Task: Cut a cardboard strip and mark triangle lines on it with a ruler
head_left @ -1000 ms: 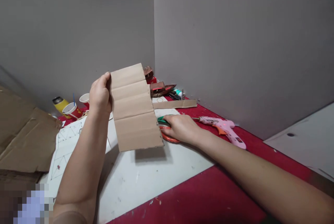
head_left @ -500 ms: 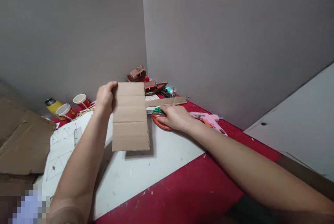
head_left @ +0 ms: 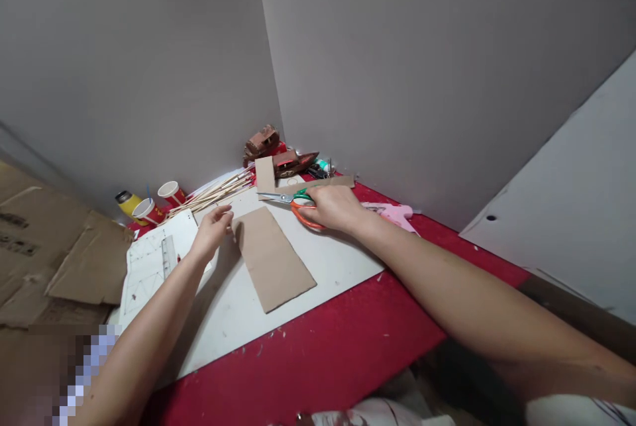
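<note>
A rectangular piece of brown cardboard (head_left: 275, 260) lies flat on the white board (head_left: 348, 257). Just beyond its far left corner is my left hand (head_left: 213, 230), holding nothing, its fingers apart and slightly curled. My right hand (head_left: 335, 207) grips a pair of scissors (head_left: 304, 215) by the orange and green handles. The blades point left, past the far end of the cardboard. Behind them rest a long narrow cardboard strip (head_left: 340, 181) and a smaller cardboard piece (head_left: 265, 175).
Thin wooden sticks (head_left: 213, 193) lie at the back beside red paper cups (head_left: 171, 194) and a yellow bottle (head_left: 128, 203). A drawing sheet (head_left: 142, 273) with a ruler (head_left: 169, 255) is on the left. Right of my hand is a pink glue gun (head_left: 397, 214). Large cardboard (head_left: 79, 267) stands far left.
My left hand has let go of the cardboard, which was held up and now lies flat on the board. The scissors stay in my right hand. The view has shifted slightly.
</note>
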{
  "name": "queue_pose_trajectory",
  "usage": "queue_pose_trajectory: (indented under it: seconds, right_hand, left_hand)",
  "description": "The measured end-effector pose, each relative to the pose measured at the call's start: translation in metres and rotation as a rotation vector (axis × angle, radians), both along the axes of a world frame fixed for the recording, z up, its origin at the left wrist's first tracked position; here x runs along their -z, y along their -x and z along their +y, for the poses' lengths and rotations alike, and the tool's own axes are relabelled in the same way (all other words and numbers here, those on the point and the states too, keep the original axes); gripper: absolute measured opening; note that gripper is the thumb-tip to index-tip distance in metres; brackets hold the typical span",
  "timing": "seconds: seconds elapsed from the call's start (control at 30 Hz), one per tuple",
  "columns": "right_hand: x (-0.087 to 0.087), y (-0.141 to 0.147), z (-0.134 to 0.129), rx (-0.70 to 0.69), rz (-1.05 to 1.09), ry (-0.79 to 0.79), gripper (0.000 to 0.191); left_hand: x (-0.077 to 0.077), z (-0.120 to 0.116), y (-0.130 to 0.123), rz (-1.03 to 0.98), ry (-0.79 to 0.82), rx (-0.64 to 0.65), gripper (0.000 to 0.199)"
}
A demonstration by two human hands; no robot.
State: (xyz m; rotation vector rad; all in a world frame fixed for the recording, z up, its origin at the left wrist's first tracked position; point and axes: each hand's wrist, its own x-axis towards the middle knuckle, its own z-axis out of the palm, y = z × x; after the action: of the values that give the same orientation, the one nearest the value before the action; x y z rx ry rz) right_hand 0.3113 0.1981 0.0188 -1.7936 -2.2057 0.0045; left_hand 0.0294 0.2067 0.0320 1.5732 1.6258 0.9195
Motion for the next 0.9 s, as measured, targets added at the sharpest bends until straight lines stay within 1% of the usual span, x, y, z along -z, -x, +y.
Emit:
queue_pose_trajectory:
  seconds: [0.07, 0.13, 0.2, 0.27, 0.37, 0.43, 0.53, 0.6, 0.7, 0.9]
  right_hand:
    - [-0.002, 0.0, -0.001, 0.008, 0.015, -0.012, 0.037]
    - [-0.003, 0.001, -0.003, 0.014, 0.03, -0.029, 0.039]
    - [-0.002, 0.002, -0.003, 0.02, 0.042, -0.047, 0.041]
    - [-0.001, 0.003, -0.003, 0.028, 0.047, -0.064, 0.042]
    - [0.002, 0.003, -0.002, 0.044, 0.046, -0.081, 0.045]
    - [0.004, 0.004, -0.001, 0.058, 0.042, -0.087, 0.044]
    - [0.005, 0.003, 0.001, 0.107, 0.037, -0.098, 0.044]
    - [0.005, 0.001, 0.002, 0.156, 0.036, -0.105, 0.045]
    - [0.005, -0.003, 0.005, 0.209, 0.034, -0.111, 0.046]
    - [0.012, -0.004, 0.008, 0.206, 0.018, -0.093, 0.047]
  left_hand:
    - [0.005, -0.02, 0.001, 0.114, -0.104, -0.003, 0.045]
    - [0.011, -0.044, -0.003, 0.242, -0.161, 0.048, 0.055]
    - [0.019, -0.069, -0.012, 0.366, -0.157, 0.154, 0.069]
    - [0.028, -0.092, -0.021, 0.474, -0.12, 0.276, 0.079]
    - [0.039, -0.112, -0.032, 0.598, -0.074, 0.401, 0.085]
    - [0.042, -0.118, -0.034, 0.659, -0.067, 0.443, 0.086]
    - [0.043, -0.119, -0.032, 0.721, -0.087, 0.481, 0.082]
    - [0.043, -0.119, -0.029, 0.744, -0.102, 0.506, 0.081]
    - [0.042, -0.12, -0.026, 0.757, -0.113, 0.531, 0.083]
    - [0.046, -0.122, -0.023, 0.725, -0.116, 0.555, 0.088]
